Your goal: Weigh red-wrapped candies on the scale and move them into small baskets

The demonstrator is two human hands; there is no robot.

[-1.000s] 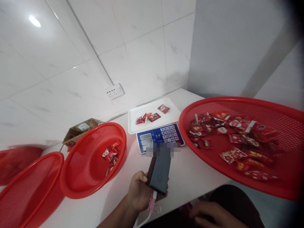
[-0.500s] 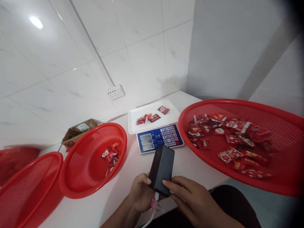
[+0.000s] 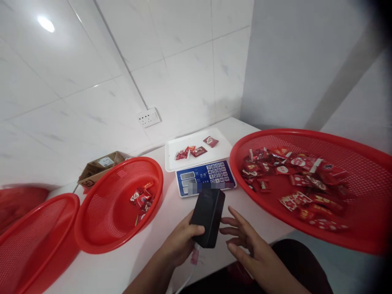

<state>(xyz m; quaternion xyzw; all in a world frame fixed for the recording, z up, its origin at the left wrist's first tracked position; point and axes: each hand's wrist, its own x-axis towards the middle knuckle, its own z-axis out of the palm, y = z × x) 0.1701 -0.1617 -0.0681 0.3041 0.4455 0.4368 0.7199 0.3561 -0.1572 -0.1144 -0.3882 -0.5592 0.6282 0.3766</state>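
A black power bank [image 3: 208,216] is in my left hand [image 3: 183,241], with the thumb pressed on its upper face and the other fingers underneath, mostly hidden. From its lower end runs a white cable [image 3: 185,281] with a pink clip [image 3: 194,256] near the plug. My right hand [image 3: 249,245] is just right of the power bank, fingers spread and holding nothing. Directly beyond the power bank lies the blue keypad of a weighing scale [image 3: 200,175], its lower edge partly covered. Several red snack packets [image 3: 199,151] rest on the scale's white tray [image 3: 174,165].
At right stands a large red basket [image 3: 275,216] with many red packets. A smaller red basket [image 3: 101,245] at left holds several packets, beside another red basket [image 3: 72,204]. Behind them is a cardboard box [image 3: 102,165]. A socket [image 3: 148,118] is on the tiled wall.
My right hand has let go of the power bank and moved slightly right, its fingers spreading. The power bank has turned a little in my left hand, whose thumb now lies across its face.
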